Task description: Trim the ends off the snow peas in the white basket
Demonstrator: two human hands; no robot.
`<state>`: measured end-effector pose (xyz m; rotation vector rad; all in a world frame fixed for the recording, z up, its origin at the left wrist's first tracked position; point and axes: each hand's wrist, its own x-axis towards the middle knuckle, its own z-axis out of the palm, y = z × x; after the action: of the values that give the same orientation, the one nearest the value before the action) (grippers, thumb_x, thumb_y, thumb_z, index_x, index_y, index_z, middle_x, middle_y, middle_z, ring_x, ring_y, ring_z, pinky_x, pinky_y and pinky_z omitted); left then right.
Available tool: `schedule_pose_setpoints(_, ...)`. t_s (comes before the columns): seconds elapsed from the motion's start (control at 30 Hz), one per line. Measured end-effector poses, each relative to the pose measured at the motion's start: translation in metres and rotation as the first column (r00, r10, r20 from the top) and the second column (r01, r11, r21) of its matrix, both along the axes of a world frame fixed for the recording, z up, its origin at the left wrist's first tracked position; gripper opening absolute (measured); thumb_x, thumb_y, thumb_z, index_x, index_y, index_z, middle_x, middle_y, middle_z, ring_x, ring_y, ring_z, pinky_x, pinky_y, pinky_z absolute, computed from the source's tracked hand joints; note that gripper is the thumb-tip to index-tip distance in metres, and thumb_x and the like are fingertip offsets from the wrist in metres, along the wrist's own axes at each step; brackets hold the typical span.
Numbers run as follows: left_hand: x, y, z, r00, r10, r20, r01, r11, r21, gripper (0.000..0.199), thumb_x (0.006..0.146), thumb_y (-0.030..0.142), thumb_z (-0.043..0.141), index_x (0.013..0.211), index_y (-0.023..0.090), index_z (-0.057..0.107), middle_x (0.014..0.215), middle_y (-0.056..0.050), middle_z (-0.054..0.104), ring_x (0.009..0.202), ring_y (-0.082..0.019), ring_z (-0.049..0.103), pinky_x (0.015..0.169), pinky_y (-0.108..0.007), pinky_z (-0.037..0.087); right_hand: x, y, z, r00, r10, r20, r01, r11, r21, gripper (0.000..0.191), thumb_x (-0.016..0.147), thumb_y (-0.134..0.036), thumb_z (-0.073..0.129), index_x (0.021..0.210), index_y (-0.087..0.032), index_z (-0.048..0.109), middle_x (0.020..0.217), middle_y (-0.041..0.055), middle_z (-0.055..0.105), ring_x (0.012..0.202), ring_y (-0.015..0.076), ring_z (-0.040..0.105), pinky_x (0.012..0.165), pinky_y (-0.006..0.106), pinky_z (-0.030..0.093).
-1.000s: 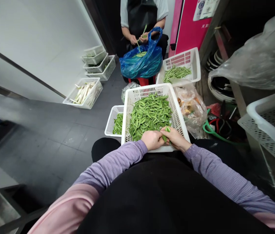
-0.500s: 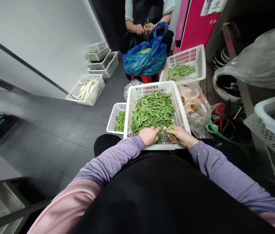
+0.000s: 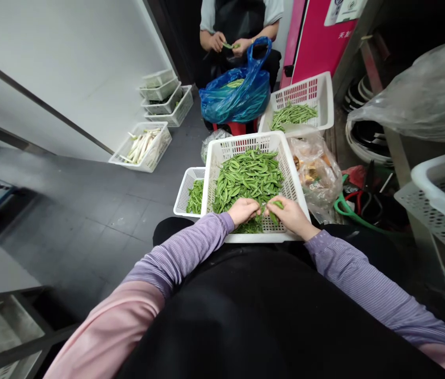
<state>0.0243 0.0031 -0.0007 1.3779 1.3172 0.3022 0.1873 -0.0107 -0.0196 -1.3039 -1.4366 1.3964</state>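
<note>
Hands (image 3: 244, 211) have parted slightly, the right (image 3: 290, 216) pinching green pods (image 3: 273, 218).

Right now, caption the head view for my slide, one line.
Right hand holding green pods beside the left hand over a white basket of heaped pods, with a co-worker beyond a blue bag.

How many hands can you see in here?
4. The wearer's left hand and the wearer's right hand are over the large basket; the co-worker's right hand and the co-worker's left hand are behind the blue bag. None looks hidden.
</note>
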Motion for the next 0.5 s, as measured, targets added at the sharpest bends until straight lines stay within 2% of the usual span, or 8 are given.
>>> schedule_pose_setpoints(0.03,0.0,-0.001,-0.007,0.995,0.095,0.01,-0.094,0.993,-0.077,0.019,0.075,0.015,0.037,0.06,0.014,0.049,0.039,0.007,0.032,0.03,-0.004,0.025,0.033,-0.019,0.02,0.003,0.004,0.0,0.982,-0.188,-0.028,0.189,0.98,0.054,0.023,0.071,-0.04,0.059,0.071,-0.018,0.052,0.06,-0.0015,0.059,0.044,0.0074,0.046,0.044,0.02,0.038)
schedule_pose_setpoints(0.1,-0.002,-0.002,-0.02,0.974,0.228,-0.003,-0.221,0.942,-0.252,0.018,0.075,0.013,0.038,0.06,0.013,0.047,0.038,0.007,0.031,0.028,-0.004,0.021,0.032,-0.019,0.014,0.011,0.013,0.001,0.857,-0.484,-0.177,0.502,0.862,0.076,0.024,0.07,-0.041,0.058,0.072,-0.019,0.05,0.058,-0.0021,0.058,0.047,0.0088,0.05,0.047,0.022,0.042)
schedule_pose_setpoints(0.13,-0.003,-0.002,-0.026,0.958,0.285,0.006,-0.265,0.898,-0.35,0.019,0.076,0.012,0.037,0.06,0.013,0.047,0.039,0.007,0.03,0.028,-0.004,0.02,0.032,-0.019,0.012,0.015,0.017,0.001,0.794,-0.551,-0.255,0.577,0.816,0.032,0.025,0.069,-0.042,0.059,0.073,-0.02,0.048,0.059,-0.0024,0.058,0.047,0.0092,0.051,0.048,0.022,0.043)
schedule_pose_setpoints(0.17,-0.004,-0.001,-0.03,0.937,0.348,0.035,-0.297,0.844,-0.447,0.02,0.078,0.012,0.035,0.062,0.012,0.047,0.04,0.007,0.03,0.028,-0.003,0.018,0.032,-0.018,0.012,0.018,0.019,0.002,0.764,-0.565,-0.31,0.585,0.81,-0.035,0.026,0.067,-0.042,0.06,0.073,-0.02,0.048,0.06,-0.0026,0.059,0.047,0.0094,0.052,0.047,0.023,0.044)
schedule_pose_setpoints(0.23,-0.005,0.001,-0.031,0.867,0.476,0.148,-0.309,0.746,-0.59,0.022,0.082,0.012,0.031,0.067,0.011,0.048,0.042,0.007,0.031,0.03,-0.003,0.018,0.033,-0.017,0.016,0.017,0.017,0.002,0.828,-0.446,-0.34,0.402,0.895,-0.194,0.03,0.061,-0.041,0.066,0.072,-0.019,0.048,0.061,-0.0021,0.059,0.044,0.0094,0.052,0.045,0.024,0.045)
schedule_pose_setpoints(0.3,-0.002,0.003,-0.027,0.771,0.573,0.279,-0.305,0.716,-0.628,0.024,0.084,0.012,0.028,0.069,0.011,0.047,0.045,0.006,0.033,0.033,-0.003,0.024,0.035,-0.016,0.023,0.007,0.007,-0.001,0.937,-0.195,-0.29,0.091,0.937,-0.338,0.031,0.056,-0.037,0.071,0.068,-0.017,0.05,0.056,-0.0022,0.057,0.041,0.0084,0.048,0.04,0.022,0.042)
schedule_pose_setpoints(0.4,0.01,0.005,-0.017,0.655,0.636,0.408,-0.35,0.735,-0.581,0.024,0.085,0.011,0.028,0.069,0.011,0.046,0.048,0.004,0.037,0.036,-0.004,0.032,0.038,-0.017,0.029,-0.016,-0.013,-0.009,0.976,0.048,-0.213,-0.14,0.887,-0.441,0.033,0.054,-0.035,0.073,0.058,-0.017,0.046,0.041,-0.0068,0.043,0.034,0.0045,0.036,0.032,0.018,0.03)
schedule_pose_setpoints(0.5,0.021,0.005,-0.011,0.6,0.644,0.474,-0.381,0.751,-0.539,0.023,0.085,0.011,0.029,0.069,0.011,0.046,0.049,0.004,0.038,0.037,-0.004,0.033,0.04,-0.017,0.03,-0.029,-0.024,-0.015,0.948,0.097,-0.303,-0.231,0.865,-0.446,0.039,0.053,-0.036,0.073,0.055,-0.018,0.039,0.038,-0.0098,0.035,0.033,0.0031,0.03,0.032,0.017,0.025)
